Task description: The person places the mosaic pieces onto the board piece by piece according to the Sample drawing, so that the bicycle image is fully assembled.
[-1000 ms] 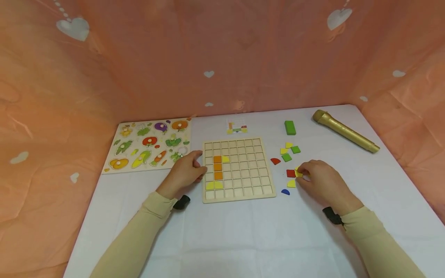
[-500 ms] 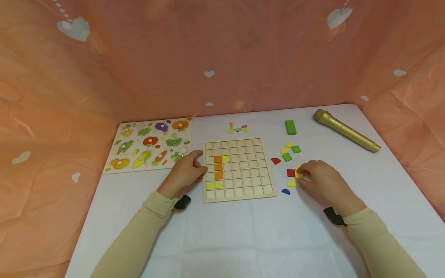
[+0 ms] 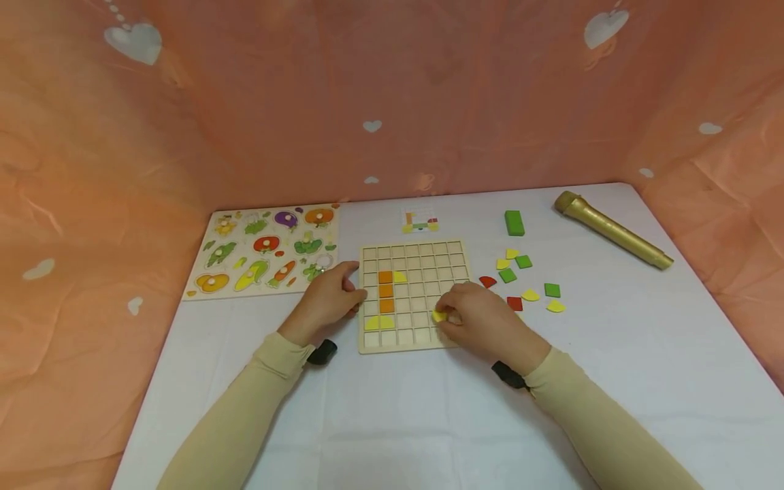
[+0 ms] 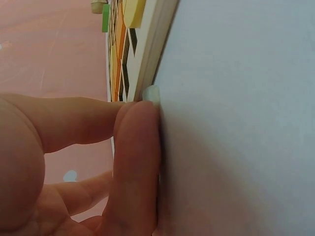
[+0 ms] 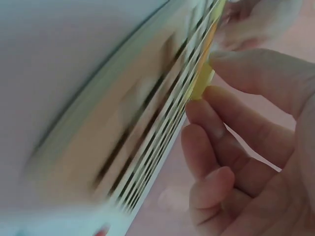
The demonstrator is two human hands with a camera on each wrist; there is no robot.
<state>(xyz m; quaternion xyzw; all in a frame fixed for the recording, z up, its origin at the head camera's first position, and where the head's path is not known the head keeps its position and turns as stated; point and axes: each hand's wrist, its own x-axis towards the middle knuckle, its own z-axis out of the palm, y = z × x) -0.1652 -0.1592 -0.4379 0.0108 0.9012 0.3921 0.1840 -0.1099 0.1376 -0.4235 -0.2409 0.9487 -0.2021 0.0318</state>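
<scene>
A wooden grid board [image 3: 407, 342] lies mid-table. Orange squares [image 3: 386, 291] stand in a column on it, with a yellow quarter-circle [image 3: 399, 277] beside the top one and two yellow pieces [image 3: 379, 322] lower left. My left hand [image 3: 327, 299] touches the board's left edge with thumb and fingertip, spread apart along it. Over the board's lower right, my right hand [image 3: 484, 318] pinches a yellow tile [image 5: 203, 81] between thumb and fingers; its outline is partly covered. Whether the tile touches the board I cannot tell.
Right of the board lie red [image 3: 514, 303], yellow [image 3: 530, 295] and green tiles [image 3: 552, 290]. Behind them are a green block [image 3: 514, 223] and a gold microphone [image 3: 615, 231]. A pattern card [image 3: 420, 221] lies behind the board, a vegetable puzzle [image 3: 263, 252] at left.
My right hand has moved left from the loose tiles to over the board, carrying a yellow tile. A green and a yellow tile it covered now show. The left hand stays put.
</scene>
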